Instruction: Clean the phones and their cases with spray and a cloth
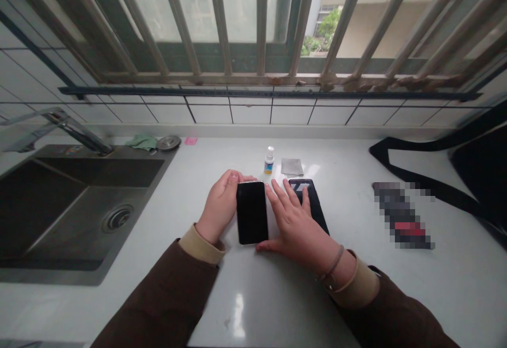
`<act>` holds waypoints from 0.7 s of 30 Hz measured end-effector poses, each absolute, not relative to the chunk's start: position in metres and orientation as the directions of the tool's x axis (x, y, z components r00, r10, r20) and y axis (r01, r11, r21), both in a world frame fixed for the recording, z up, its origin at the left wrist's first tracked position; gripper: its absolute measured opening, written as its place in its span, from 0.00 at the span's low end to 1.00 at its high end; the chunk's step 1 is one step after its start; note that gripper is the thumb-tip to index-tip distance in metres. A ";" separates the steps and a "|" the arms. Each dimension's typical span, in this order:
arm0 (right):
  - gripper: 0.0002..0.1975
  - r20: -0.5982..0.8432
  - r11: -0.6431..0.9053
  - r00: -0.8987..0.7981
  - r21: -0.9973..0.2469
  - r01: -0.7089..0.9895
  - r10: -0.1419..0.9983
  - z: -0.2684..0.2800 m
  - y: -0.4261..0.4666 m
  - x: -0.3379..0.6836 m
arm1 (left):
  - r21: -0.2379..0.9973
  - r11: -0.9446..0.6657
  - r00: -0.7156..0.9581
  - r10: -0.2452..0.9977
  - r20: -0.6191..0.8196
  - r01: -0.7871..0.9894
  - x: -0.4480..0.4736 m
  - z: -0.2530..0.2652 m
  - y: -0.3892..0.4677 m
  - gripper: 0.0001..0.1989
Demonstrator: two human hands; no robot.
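A smartphone (252, 213) with a black screen is held upright along its left edge by my left hand (224, 200), whose fingers curl behind it. My right hand (293, 221) is spread beside the phone, thumb near its lower right corner and fingertips close to its right edge. Whether the right fingertips touch the phone I cannot tell. Partly under my right hand lies a second dark phone (317, 208) on the white counter. Just beyond the hands stands a small white-capped bottle (269, 160) with a blue and yellow label. To its right lies a grey square cloth (292, 167).
At left is a dark sink (130, 168) with a chrome faucet (85, 134). A green cloth (142, 142), a metal drain cover (169, 142) and a pink piece (190, 141) lie behind it. A black strapped bag (483, 168) and a pixelated object (404, 216) are at right.
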State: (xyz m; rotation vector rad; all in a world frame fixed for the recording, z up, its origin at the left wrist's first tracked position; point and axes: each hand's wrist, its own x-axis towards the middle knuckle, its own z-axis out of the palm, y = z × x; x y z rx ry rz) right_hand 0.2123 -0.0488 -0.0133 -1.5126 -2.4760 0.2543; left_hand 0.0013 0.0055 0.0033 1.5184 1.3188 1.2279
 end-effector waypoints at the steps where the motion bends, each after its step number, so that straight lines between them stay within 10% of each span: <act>1: 0.70 0.099 0.451 -0.442 -0.265 0.852 0.892 -0.013 -0.049 0.212 | 0.974 -0.140 0.026 0.990 0.137 0.178 0.004 0.004 0.003 0.19; 9: 0.65 0.161 0.476 -0.449 -0.340 0.811 0.879 -0.010 -0.050 0.211 | 0.993 -0.082 0.069 0.995 0.077 0.081 0.011 -0.004 -0.004 0.21; 15: 0.25 0.354 0.406 -0.197 -0.786 0.467 0.914 0.006 -0.044 0.220 | 0.988 -0.104 0.065 0.993 0.096 0.116 0.014 -0.001 -0.012 0.22; 21: 0.25 0.188 0.226 -0.173 -0.947 0.231 0.967 0.004 -0.038 0.221 | 0.945 -0.189 0.065 0.982 0.178 0.267 0.020 0.008 -0.025 0.21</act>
